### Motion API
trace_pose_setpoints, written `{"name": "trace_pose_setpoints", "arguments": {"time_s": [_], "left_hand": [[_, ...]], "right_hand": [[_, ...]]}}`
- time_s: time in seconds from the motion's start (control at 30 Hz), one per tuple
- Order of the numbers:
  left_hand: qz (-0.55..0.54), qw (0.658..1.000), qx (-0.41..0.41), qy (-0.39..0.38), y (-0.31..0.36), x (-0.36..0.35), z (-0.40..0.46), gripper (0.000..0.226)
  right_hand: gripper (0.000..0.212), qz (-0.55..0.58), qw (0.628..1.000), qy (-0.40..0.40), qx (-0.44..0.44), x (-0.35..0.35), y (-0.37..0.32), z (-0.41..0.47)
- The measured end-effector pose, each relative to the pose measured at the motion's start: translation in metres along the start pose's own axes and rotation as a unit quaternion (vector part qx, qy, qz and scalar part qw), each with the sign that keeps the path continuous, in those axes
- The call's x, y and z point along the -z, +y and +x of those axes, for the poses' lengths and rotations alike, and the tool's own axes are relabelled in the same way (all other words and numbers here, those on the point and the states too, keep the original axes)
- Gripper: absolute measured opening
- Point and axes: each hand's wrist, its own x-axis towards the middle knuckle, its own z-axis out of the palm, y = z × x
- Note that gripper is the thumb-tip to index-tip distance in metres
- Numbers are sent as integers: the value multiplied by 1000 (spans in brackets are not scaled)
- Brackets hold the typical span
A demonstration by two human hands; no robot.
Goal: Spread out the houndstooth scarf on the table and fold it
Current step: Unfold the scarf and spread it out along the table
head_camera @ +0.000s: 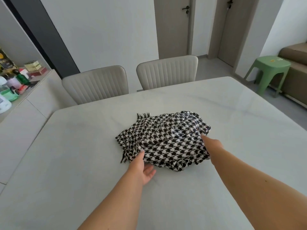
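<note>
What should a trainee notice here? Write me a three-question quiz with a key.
1. True or false: the houndstooth scarf lies fully spread out on the table.
2. The green stool stands: A) on the table; B) on the floor beyond the table's right side; C) between the chairs.
3. Which hand touches the scarf's left edge?

Key: 1 false, it is bunched; 2 B; 3 the left hand.

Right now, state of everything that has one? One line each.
houndstooth scarf: bunched in a heap on the table, not spread
left hand: at the scarf's near-left edge, thumb on the fabric
right hand: at the scarf's right side, fingers hidden
doors: both closed
</note>
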Motion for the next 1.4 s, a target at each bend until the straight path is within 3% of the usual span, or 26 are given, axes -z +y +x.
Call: {"name": "trace_pose_setpoints", "arguments": {"time_s": [0.1,0.2,0.3,0.37,0.43,0.47,0.53,0.63,0.7,0.77,0.83,0.87,0.97,1.03,1.1,1.2,1.3,1.4], "left_hand": [[-12,998,-50,-34,4,-9,4,24],[-27,988,-138,-64,36,-18,1,21],[-147,954,-189,-183,77,-18,-8,31],[-186,939,-187,-220,83,-14,-10,40],[-152,961,-142,-184,64,-10,-6,50],[-140,971,-101,-168,51,-10,-5,55],[-144,970,-40,-190,32,-15,-8,60],[-131,957,-30,-258,34,-22,-9,59],[-117,954,-29,-274,42,-20,-10,65],[-80,958,-43,-272,48,-17,-10,65],[-43,965,-72,-248,52,-12,-11,57],[-29,969,-85,-231,55,-10,-11,51],[35,971,-124,-203,56,-4,-20,39],[90,968,-128,-195,51,-2,-26,38],[109,966,-122,-200,49,1,-29,38],[113,968,-138,-179,64,17,-29,33],[121,971,-166,-124,92,44,-22,31],[82,975,-189,-82,120,79,-16,19]], "right_hand": [[46,13,1000,-24,-7,-6,6,7],[52,46,998,11,31,-14,-4,-2],[55,180,983,13,15,-26,-23,-16],[36,257,964,-60,-20,-31,-38,-30],[18,347,930,-116,-40,-37,-47,-52],[17,350,927,-137,-23,-41,-50,-66],[23,243,953,-179,38,-54,-49,-89],[39,60,962,-247,97,-69,-37,-115],[53,46,967,-213,135,-72,-31,-118],[52,76,983,-115,121,-71,-24,-104],[50,125,991,-29,36,-68,-17,-88],[60,140,990,-9,-20,-68,-12,-82],[84,171,977,-45,-123,-73,-1,-77],[70,214,955,-142,-146,-78,3,-80],[52,253,944,-167,-134,-79,2,-79],[49,248,962,-87,-70,-73,-5,-64],[50,173,984,-7,49,-62,-21,-59],[41,168,978,79,96,-42,-34,-56]]}}
